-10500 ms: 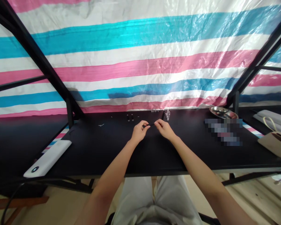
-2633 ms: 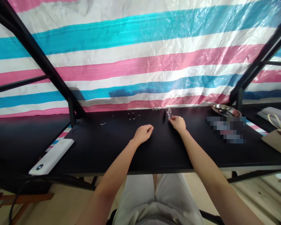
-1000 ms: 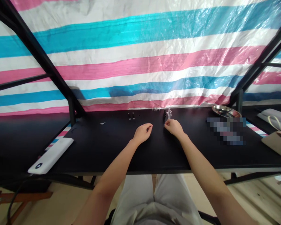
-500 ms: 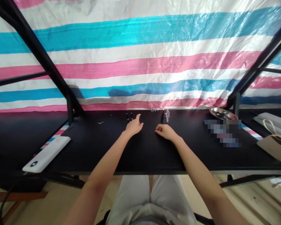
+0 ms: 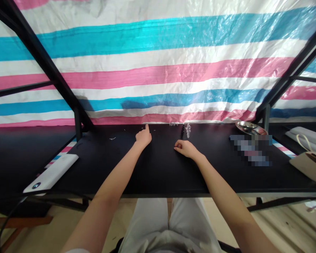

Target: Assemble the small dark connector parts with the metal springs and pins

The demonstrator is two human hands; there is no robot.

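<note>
My left hand (image 5: 144, 137) is over the far middle of the black table, its index finger stretched toward the back edge and the other fingers bent. It covers the spot where two small dark pieces lay; nothing shows in its grasp. My right hand (image 5: 185, 147) rests on the tabletop with its fingers curled together, and what they hold, if anything, is hidden. Just beyond it lie a thin black strip (image 5: 183, 131) and a clear, bumpy strip (image 5: 188, 130). A row of tiny shiny pieces (image 5: 173, 124) sits along the back edge.
Thin white bits (image 5: 112, 138) lie on the black table (image 5: 163, 175). A white oblong device (image 5: 52, 174) with a cable stands left. At right are a round metal dish (image 5: 246, 127), a blurred-out item (image 5: 252, 151) and a beige pouch (image 5: 309, 165). Striped sheeting (image 5: 158, 77) hangs behind.
My left hand has moved left and slightly away from me, over the two small dark pieces that were visible beside it. My right hand has stayed in place.
</note>
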